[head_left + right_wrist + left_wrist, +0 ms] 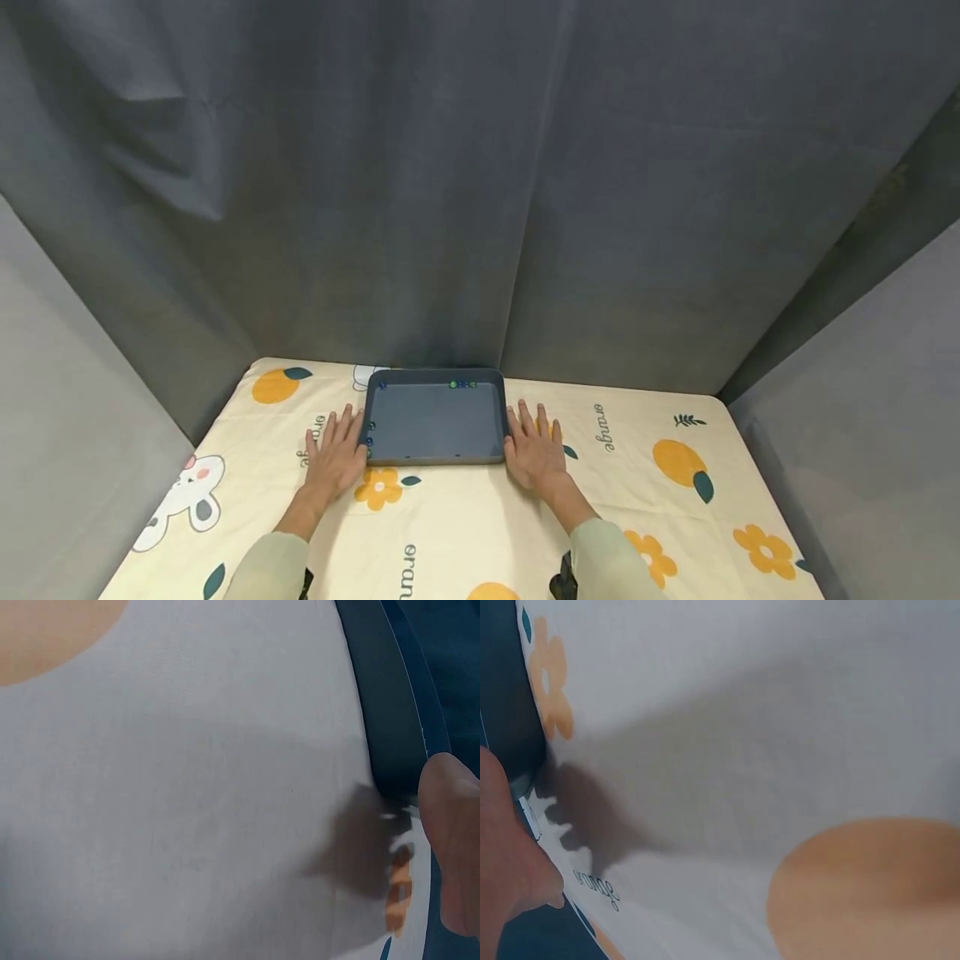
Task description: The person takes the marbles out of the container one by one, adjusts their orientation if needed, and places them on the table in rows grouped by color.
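A dark grey rectangular tray [438, 425] lies on the tablecloth, against the grey curtain. Small blue and green marble-like balls sit inside it: a cluster [462, 384] along the far wall, one [382, 386] in the far left corner, and several [370, 442] down the left side. My left hand [335, 458] is at the tray's left side, fingers straight and pointing forward, thumb right at the wall. On the other side my right hand [536, 457] mirrors it, fingers straight and spread, thumb at the right wall. Both wrist views show a thumb close to the tray's near corner.
The cream tablecloth [457, 533] has printed oranges, flowers and a rabbit. A grey curtain [390, 208] hangs directly behind the tray. Pale panels stand to the left [67, 400] and right [862, 417] of the table.
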`<action>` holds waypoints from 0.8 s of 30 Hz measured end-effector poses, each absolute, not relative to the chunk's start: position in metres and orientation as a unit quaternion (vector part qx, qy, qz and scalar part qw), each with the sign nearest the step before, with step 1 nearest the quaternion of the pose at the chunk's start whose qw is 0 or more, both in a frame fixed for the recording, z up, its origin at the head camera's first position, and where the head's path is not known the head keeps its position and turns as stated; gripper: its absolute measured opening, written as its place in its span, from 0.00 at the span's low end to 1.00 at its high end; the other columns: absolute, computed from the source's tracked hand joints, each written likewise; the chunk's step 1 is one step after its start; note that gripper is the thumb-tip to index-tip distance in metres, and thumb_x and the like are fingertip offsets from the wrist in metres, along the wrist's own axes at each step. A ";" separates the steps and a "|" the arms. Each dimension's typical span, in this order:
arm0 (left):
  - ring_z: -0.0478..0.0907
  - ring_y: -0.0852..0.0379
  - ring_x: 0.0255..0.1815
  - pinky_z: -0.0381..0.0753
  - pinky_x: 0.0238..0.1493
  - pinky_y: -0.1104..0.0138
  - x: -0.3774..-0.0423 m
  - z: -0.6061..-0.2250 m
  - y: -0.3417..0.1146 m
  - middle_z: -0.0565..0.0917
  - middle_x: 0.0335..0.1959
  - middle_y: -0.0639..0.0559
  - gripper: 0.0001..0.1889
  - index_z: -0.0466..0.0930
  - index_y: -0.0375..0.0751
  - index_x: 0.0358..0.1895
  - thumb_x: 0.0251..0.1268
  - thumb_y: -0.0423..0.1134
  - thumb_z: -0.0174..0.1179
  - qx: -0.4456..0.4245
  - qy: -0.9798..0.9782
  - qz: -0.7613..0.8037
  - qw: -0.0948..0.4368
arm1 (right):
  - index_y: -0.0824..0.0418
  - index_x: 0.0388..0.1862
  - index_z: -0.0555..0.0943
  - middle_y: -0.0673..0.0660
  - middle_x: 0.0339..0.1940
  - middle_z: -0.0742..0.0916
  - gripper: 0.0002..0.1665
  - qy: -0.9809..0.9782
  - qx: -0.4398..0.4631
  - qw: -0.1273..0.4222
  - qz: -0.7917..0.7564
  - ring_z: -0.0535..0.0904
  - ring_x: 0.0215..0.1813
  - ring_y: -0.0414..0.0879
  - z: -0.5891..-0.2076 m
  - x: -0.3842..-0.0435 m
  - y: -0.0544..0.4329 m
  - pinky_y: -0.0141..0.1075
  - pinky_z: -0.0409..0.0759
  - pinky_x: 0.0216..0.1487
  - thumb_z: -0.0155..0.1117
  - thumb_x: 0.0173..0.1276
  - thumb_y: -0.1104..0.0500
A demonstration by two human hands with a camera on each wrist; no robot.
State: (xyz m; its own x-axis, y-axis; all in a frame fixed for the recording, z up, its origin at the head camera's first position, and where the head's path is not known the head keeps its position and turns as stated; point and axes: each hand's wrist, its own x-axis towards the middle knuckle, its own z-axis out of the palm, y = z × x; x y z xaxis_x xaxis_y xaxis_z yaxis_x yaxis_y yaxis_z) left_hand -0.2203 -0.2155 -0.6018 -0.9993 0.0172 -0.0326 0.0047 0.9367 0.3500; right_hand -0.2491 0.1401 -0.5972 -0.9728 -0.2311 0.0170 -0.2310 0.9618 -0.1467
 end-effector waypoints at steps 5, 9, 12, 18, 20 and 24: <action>0.37 0.33 0.79 0.27 0.68 0.33 -0.219 -0.600 -0.212 0.43 0.81 0.39 0.33 0.48 0.39 0.80 0.75 0.42 0.41 0.012 0.982 0.186 0.024 | 0.57 0.80 0.59 0.60 0.80 0.58 0.33 0.991 -0.115 -0.003 -0.072 0.47 0.79 0.65 -0.595 -0.243 0.145 0.64 0.46 0.72 0.40 0.80 0.48; 0.37 0.34 0.79 0.27 0.68 0.33 -0.218 -0.597 -0.208 0.43 0.81 0.39 0.32 0.48 0.40 0.80 0.76 0.42 0.40 0.014 0.980 0.195 0.026 | 0.57 0.80 0.59 0.59 0.81 0.58 0.33 0.991 -0.110 -0.003 -0.069 0.47 0.79 0.64 -0.594 -0.238 0.149 0.64 0.47 0.72 0.40 0.80 0.48; 0.37 0.34 0.79 0.27 0.68 0.33 -0.217 -0.594 -0.204 0.43 0.81 0.39 0.32 0.48 0.39 0.80 0.76 0.42 0.40 0.015 0.980 0.196 0.028 | 0.57 0.80 0.59 0.59 0.81 0.58 0.33 0.992 -0.108 -0.005 -0.071 0.47 0.79 0.64 -0.591 -0.236 0.152 0.64 0.47 0.72 0.39 0.80 0.48; 0.37 0.33 0.78 0.29 0.68 0.32 -0.215 -0.590 -0.198 0.44 0.81 0.38 0.32 0.50 0.38 0.79 0.75 0.41 0.40 0.016 0.980 0.198 0.031 | 0.58 0.79 0.60 0.59 0.81 0.58 0.32 0.991 -0.106 -0.005 -0.084 0.46 0.79 0.64 -0.585 -0.231 0.158 0.64 0.47 0.72 0.41 0.80 0.49; 0.37 0.34 0.79 0.28 0.68 0.33 -0.214 -0.589 -0.196 0.45 0.81 0.39 0.31 0.50 0.39 0.79 0.76 0.42 0.39 0.019 0.978 0.203 0.033 | 0.58 0.79 0.60 0.59 0.81 0.58 0.32 0.991 -0.105 -0.004 -0.085 0.46 0.79 0.64 -0.585 -0.229 0.161 0.64 0.47 0.72 0.40 0.80 0.50; 0.38 0.34 0.79 0.28 0.69 0.33 -0.214 -0.586 -0.189 0.46 0.81 0.39 0.31 0.51 0.39 0.79 0.75 0.42 0.39 0.027 0.976 0.213 0.026 | 0.59 0.79 0.60 0.60 0.81 0.58 0.32 0.991 -0.105 -0.009 -0.089 0.47 0.79 0.65 -0.585 -0.226 0.168 0.64 0.47 0.72 0.40 0.80 0.51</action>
State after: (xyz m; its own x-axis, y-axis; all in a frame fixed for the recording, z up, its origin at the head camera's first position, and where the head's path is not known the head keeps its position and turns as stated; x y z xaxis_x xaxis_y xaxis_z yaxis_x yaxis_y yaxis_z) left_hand -0.2141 -0.1894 -0.5864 -0.9972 0.0639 -0.0391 0.0419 0.9081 0.4166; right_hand -0.2256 0.1679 -0.5853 -0.9779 -0.2058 0.0372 -0.2091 0.9624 -0.1735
